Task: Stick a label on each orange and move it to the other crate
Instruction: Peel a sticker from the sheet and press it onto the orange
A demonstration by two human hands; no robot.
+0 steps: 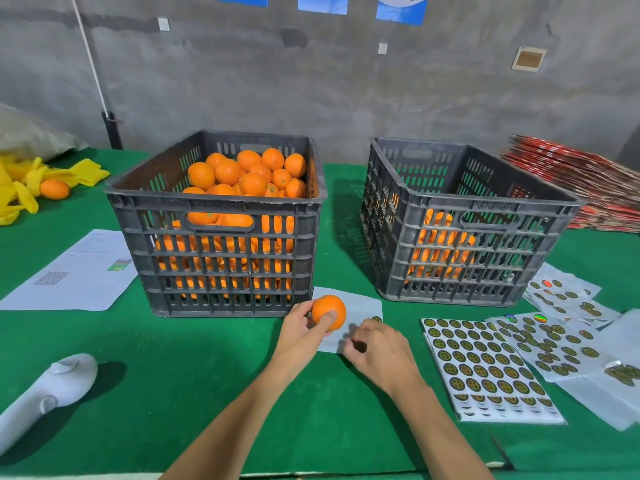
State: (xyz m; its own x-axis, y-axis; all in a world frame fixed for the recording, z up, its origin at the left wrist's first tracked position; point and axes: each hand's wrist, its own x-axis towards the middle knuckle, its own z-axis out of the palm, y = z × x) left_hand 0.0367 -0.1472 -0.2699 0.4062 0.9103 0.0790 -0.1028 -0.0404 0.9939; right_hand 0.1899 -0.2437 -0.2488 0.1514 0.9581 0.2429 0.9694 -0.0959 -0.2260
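An orange [329, 311] sits in the left hand [304, 327], held just above the green surface [207, 393] in front of the left crate [216, 223], the thumb laid across its near face and the fingers curled round the far side. The right hand [377, 351] rests just beside it on a nearly spent backing sheet [360, 308], its fingers curled and drawn together at the tips; whether they pinch a label I cannot tell. One round label [376, 319] remains on that sheet just past the knuckles.

The left crate, dark grey slatted plastic, is heaped with oranges [249, 171] almost to the rim. The right crate [460, 230], of the same make, holds a lower layer of oranges [440, 244] seen only through its slats.

To the right of the hands lies a full label sheet [485, 365], rows of round dark stickers with gold rims (their print too small to read). More sheets [561, 327], partly used, overlap beyond it, a few stickers showing a holographic sheen. Left of the full crate lies a printed paper [76, 271] with a blurred code square and unreadable text. A white handheld device [45, 393] lies at the near left. Yellow foam sleeves [20, 188] and a loose orange [54, 188] lie at the far left, and a stack of red flattened cartons [588, 181] at the far right.
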